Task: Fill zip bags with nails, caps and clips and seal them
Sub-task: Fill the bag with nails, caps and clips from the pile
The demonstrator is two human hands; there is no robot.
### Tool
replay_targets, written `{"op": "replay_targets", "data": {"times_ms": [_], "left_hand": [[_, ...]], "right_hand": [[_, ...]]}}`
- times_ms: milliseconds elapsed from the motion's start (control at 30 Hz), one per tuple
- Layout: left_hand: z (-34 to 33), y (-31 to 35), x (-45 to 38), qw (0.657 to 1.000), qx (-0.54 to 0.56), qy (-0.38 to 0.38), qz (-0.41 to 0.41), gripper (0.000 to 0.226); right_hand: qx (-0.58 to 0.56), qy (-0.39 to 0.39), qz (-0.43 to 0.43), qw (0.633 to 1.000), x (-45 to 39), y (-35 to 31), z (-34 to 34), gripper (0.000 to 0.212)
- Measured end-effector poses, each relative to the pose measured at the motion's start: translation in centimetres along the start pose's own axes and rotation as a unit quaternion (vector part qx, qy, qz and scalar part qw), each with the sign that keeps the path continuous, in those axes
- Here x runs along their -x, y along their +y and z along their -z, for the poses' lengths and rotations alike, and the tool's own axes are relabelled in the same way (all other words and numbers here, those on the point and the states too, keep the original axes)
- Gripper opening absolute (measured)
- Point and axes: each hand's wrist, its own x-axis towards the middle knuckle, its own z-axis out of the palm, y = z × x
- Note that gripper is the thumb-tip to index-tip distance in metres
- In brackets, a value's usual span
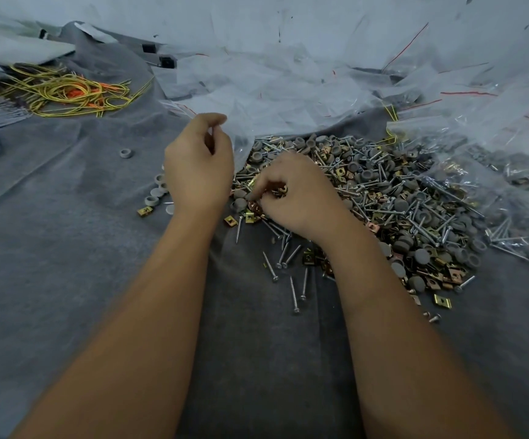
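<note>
A clear zip bag (241, 137) is pinched at its edge by the left hand (198, 167), just above the heap of nails, caps and clips (393, 201) on the grey-covered counter (66, 248). Brass clips (275, 191) are gripped in the curled fingers of the right hand (294, 194), at the heap's near-left edge.

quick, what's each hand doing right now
left hand: fingers pinch the edge of a clear zip bag
right hand: fingers curled around brass clips
</note>
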Motion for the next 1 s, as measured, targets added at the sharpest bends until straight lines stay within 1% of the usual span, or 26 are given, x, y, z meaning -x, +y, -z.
{"op": "replay_targets", "data": {"times_ms": [100, 167, 233, 333, 533, 667, 833, 1000], "left_hand": [[-0.3, -0.1, 0.1, 1.0, 0.008, -0.023, 0.016, 0.028], [-0.4, -0.3, 0.0, 0.999, 0.014, -0.024, 0.035, 0.028], [-0.5, -0.5, -0.2, 0.998, 0.019, -0.019, 0.05, 0.027], [-0.6, -0.4, -0.1, 0.998, 0.023, -0.027, 0.055, 0.027], [-0.9, -0.5, -0.1, 0.997, 0.036, -0.044, 0.052, 0.028], [-0.9, -0.7, -0.1, 0.997, 0.038, -0.055, 0.046, 0.027], [-1.1, -0.5, 0.2, 0.997, 0.033, -0.064, 0.035, 0.025], [-1.2, -0.5, 0.2, 0.996, 0.041, -0.068, 0.04, 0.025]], "right_hand": [[0.063, -0.065, 0.016, 0.996, 0.1, -0.2, 0.2, 0.022], [0.11, -0.075, 0.011, 0.991, 0.2, 0.0, 0.3, 0.026], [0.128, -0.064, 0.001, 0.99, 0.2, 0.2, 0.5, 0.03], [0.119, -0.049, 0.003, 0.992, 0.2, 0.4, 0.6, 0.023], [0.12, -0.046, 0.009, 0.992, 0.2, 0.4, 0.5, 0.015], [0.145, -0.053, 0.011, 0.988, 0.2, 0.2, 0.3, 0.022], [0.156, -0.044, 0.023, 0.986, 0.2, 0.0, 0.2, 0.019], [0.188, -0.021, 0.042, 0.981, 0.0, -0.4, -0.5, 0.019]]}}
